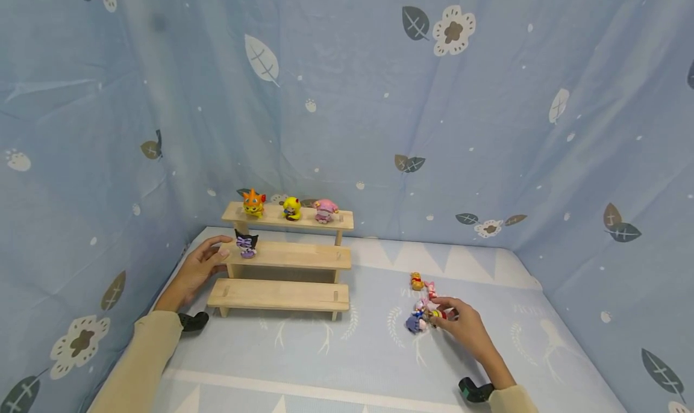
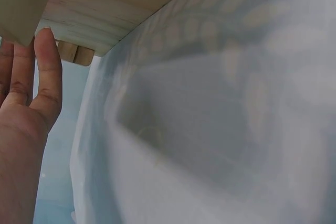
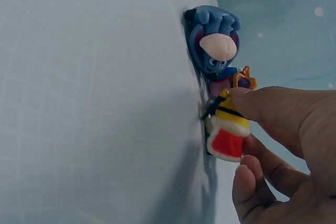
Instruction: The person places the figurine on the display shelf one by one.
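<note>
My left hand [image 1: 202, 267] is at the left end of a three-step wooden stand [image 1: 293, 255], its fingers touching the middle board's edge. In the left wrist view, the visible fingers [image 2: 50, 72] are fairly straight against the wood. With thumb and fingertips, my right hand [image 1: 461, 324] pinches a small yellow and red figurine [image 3: 229, 139] with white trim, low over the cloth. Right beside it are a blue-grey donkey figurine [image 3: 214, 38], a pink and white figurine [image 1: 422, 305], a small pink figurine [image 1: 431, 289] and an orange bear figurine in red [image 1: 416, 281].
On the top board stand an orange-hooded figurine [image 1: 253, 203], a yellow-haired figurine [image 1: 291, 209] and a pink figurine [image 1: 325, 211]. A black and purple figurine [image 1: 246, 244] is on the middle board's left end. Patterned blue curtains [image 1: 347, 112] enclose the cloth-covered surface [image 1: 368, 353].
</note>
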The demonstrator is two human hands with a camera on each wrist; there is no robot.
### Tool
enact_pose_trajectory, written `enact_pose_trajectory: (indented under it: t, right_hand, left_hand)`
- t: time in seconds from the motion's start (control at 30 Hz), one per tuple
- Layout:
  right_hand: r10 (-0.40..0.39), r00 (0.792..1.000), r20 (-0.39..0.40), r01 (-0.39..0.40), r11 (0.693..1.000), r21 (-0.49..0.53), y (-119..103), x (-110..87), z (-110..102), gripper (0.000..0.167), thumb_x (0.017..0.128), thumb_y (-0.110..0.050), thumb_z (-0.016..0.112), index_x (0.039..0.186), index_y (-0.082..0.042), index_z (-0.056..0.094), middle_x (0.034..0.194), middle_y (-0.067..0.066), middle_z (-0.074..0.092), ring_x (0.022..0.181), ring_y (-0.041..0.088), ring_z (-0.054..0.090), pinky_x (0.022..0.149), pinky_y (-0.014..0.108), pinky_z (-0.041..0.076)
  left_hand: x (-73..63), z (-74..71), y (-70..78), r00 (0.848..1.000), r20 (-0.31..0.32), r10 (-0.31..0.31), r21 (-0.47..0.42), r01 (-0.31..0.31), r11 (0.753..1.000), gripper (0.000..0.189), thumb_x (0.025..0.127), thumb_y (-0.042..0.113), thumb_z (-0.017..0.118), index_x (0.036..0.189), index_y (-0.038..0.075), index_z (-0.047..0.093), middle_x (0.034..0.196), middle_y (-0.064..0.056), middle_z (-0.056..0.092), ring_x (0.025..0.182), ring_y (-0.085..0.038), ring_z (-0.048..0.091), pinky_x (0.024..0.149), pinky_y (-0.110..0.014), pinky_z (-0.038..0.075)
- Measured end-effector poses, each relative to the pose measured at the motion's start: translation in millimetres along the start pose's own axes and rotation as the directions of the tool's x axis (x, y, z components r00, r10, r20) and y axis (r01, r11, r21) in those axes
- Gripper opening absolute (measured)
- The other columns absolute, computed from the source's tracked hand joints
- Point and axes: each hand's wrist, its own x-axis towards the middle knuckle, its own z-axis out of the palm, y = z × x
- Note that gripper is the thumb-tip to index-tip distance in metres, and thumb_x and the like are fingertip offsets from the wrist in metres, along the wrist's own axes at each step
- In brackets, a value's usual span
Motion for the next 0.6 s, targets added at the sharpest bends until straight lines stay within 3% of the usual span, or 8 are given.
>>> enact_pose_trajectory:
  t: [0.3,0.47,0.6]
  right_hand:
    - [-0.046,0.999,0.011,0.046,0.997,-0.057,1.7,0.1,0.9,0.016,0.094,-0.021,0.078,0.109,-0.016,0.079,0.107,0.003,0.070,0.088,0.015,0.063,0.073,0.034,0.053]
    - [-0.042,0.999,0.020,0.043,0.995,-0.086,0.7,0.9,3.9,0.034,0.086,-0.038,0.085,0.109,-0.014,0.079,0.110,0.003,0.071,0.092,0.017,0.065,0.079,0.037,0.055]
    - [-0.054,0.998,0.034,0.057,0.994,-0.094,0.9,1.3,3.6,0.038,0.081,-0.038,0.088,0.109,-0.014,0.079,0.114,0.004,0.071,0.095,0.020,0.065,0.080,0.039,0.057]
  left_hand:
    - [-0.4,-1.2,-3.3,1.000,0.006,0.011,-0.013,-0.011,1.000,0.050,0.103,0.039,0.064,0.148,0.021,0.051,0.122,0.003,0.056,0.104,-0.011,0.060,0.086,-0.031,0.057]
    - [0.4,-1.5,-3.4,1.000,0.001,0.008,-0.011,-0.008,1.000,0.050,0.103,0.040,0.064,0.148,0.022,0.051,0.122,0.002,0.056,0.105,-0.012,0.060,0.085,-0.030,0.057]
    - [0.4,-0.2,-1.2,1.000,0.000,0.006,-0.009,-0.006,1.000,0.051,0.102,0.041,0.064,0.148,0.022,0.051,0.123,0.002,0.056,0.105,-0.011,0.060,0.085,-0.029,0.057]
